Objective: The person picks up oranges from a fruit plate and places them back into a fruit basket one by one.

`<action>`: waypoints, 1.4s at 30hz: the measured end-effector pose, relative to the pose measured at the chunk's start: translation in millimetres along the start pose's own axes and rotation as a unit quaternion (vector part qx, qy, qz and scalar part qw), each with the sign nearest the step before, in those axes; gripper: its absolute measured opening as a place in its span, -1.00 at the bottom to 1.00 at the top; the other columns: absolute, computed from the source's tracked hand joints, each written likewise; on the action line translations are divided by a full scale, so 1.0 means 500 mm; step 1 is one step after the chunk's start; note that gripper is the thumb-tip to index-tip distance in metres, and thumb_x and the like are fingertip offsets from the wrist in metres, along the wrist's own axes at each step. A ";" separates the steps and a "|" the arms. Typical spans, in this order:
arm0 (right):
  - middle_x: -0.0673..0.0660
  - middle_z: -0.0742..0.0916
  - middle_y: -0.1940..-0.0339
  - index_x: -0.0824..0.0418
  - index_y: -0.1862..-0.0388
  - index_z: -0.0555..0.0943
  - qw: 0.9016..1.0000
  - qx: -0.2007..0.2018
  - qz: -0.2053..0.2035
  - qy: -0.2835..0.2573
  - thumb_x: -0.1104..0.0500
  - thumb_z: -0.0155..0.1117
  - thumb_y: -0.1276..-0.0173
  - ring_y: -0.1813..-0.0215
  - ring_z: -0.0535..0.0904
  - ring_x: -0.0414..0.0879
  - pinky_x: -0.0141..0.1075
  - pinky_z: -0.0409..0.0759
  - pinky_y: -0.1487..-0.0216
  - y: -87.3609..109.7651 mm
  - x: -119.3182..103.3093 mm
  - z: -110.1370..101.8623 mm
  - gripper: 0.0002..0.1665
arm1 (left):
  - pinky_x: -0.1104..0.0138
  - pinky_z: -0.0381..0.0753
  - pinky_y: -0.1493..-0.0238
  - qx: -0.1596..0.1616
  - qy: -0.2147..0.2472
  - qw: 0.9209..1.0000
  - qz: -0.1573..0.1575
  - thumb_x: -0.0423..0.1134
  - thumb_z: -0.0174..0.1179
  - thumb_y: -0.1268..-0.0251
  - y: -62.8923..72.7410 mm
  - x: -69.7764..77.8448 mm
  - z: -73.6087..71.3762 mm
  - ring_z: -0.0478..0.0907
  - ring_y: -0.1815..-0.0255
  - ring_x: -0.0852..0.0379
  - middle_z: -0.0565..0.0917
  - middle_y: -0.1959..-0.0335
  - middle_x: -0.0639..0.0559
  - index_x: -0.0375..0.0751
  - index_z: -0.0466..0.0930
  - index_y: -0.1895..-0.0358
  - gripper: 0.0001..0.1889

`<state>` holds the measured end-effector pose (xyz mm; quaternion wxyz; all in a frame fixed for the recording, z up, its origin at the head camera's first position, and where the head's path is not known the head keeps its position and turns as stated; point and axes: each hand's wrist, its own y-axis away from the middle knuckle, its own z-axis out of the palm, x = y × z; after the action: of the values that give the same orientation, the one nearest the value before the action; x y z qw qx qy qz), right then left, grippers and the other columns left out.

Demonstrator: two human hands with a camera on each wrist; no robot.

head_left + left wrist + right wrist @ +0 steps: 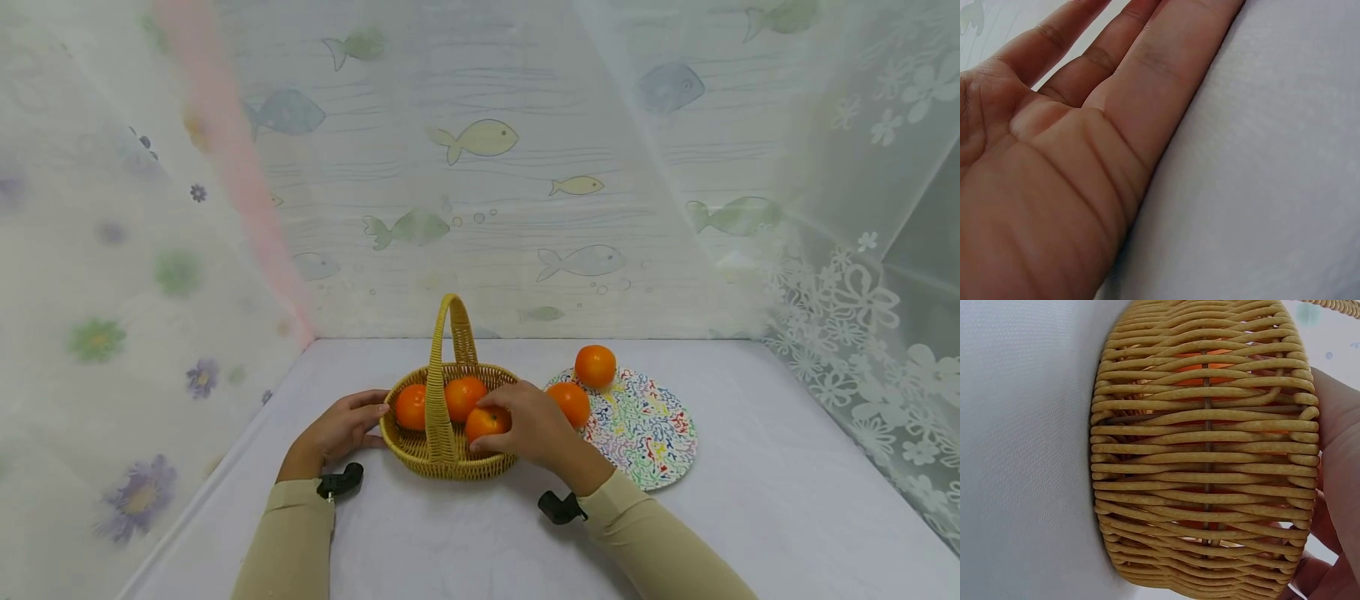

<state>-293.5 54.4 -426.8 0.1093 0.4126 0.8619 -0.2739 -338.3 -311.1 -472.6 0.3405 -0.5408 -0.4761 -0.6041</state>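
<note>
A yellow wicker basket [450, 467] with a tall arched handle stands on the table. Two oranges lie in it, one orange [411, 407] left of the handle and another orange [466, 397] behind it. At the right end, my right hand [534, 425] reaches over the rim and grips a third orange [487, 426] between thumb and fingers, inside the basket. My left hand [347, 427] is at the basket's left end, fingertips right at the rim. In the left wrist view its fingers [1147, 69] look fairly straight. Through the weave [1210, 444] in the right wrist view, orange patches show.
Right of the basket lies a round, multicoloured speckled board [645, 429]. An orange [596, 367] sits on its back edge and another orange [570, 405] on its left side, close behind my right hand. A white cloth [435, 542] covers the table; fish-printed curtains [480, 250] hang behind.
</note>
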 end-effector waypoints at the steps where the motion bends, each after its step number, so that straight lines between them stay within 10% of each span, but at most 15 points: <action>1: -0.16 0.78 0.04 -0.03 -0.06 0.76 1.000 0.000 -0.002 0.001 -0.34 0.64 -0.01 -0.03 0.56 -0.17 -0.24 0.64 -0.06 0.000 0.001 0.001 -0.30 | -0.05 0.72 -0.15 0.000 0.001 1.000 -0.001 -0.07 0.25 -0.50 0.000 -0.001 0.000 0.56 -0.34 0.05 0.41 -0.52 -0.14 -0.21 0.31 -0.54 -0.34; 42: -0.10 0.80 -0.06 0.01 -0.09 0.77 0.996 -0.011 0.032 -0.080 -0.20 0.60 -0.19 -0.19 0.65 -0.05 -0.08 0.63 -0.30 -0.010 0.009 -0.025 -0.45 | -0.04 0.71 -0.19 -0.019 0.004 1.000 0.019 -0.11 0.19 -0.56 0.005 -0.002 0.000 0.60 -0.28 0.01 0.42 -0.49 -0.18 -0.29 0.27 -0.55 -0.37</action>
<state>-299.4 61.8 -416.5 0.1912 0.4156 0.8397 -0.2927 -335.9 -312.2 -473.3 0.3436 -0.5534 -0.4533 -0.6084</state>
